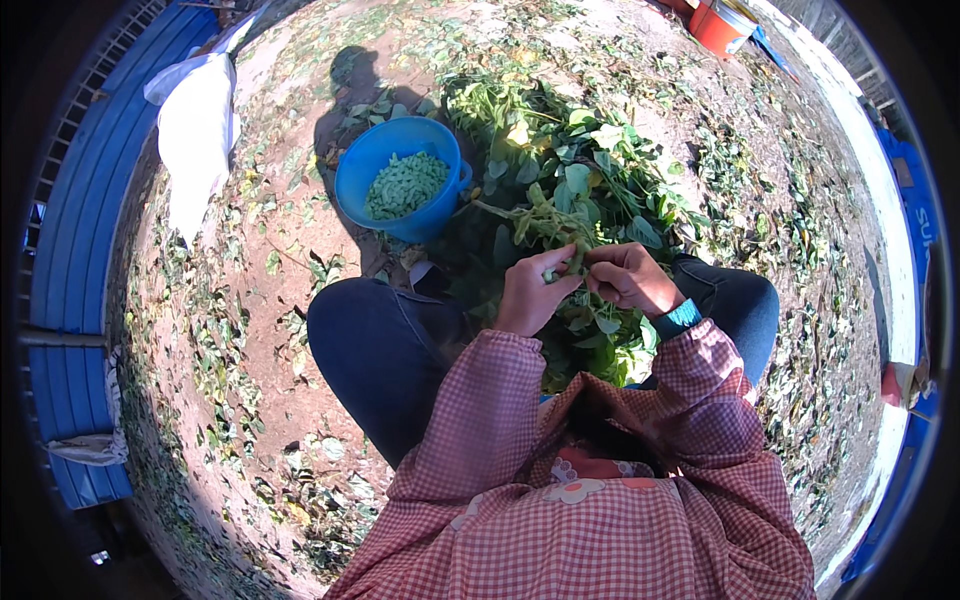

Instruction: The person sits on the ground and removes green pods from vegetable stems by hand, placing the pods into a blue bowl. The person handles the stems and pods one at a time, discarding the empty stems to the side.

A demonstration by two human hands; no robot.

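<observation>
My left hand (pixel 534 289) is closed around a few pale green beans, which peek out beside its thumb. Its fingertips also pinch a green pod (pixel 576 257) on a leafy plant. Close on the right, my right hand (pixel 628 277) has its fingers curled at the same pod, touching it. Leafy bean plants (pixel 577 176) lie heaped beneath and beyond both hands, between my knees. Beyond my left knee, a blue plastic bucket (pixel 350 180) holds many light green shelled beans (pixel 407 185).
Fallen leaves cover much of the bare ground (pixel 277 360). A white sack (pixel 196 127) lies at upper left, near blue corrugated panels (pixel 82 277). A red bucket (pixel 716 30) stands at upper right. Bent legs flank the plants.
</observation>
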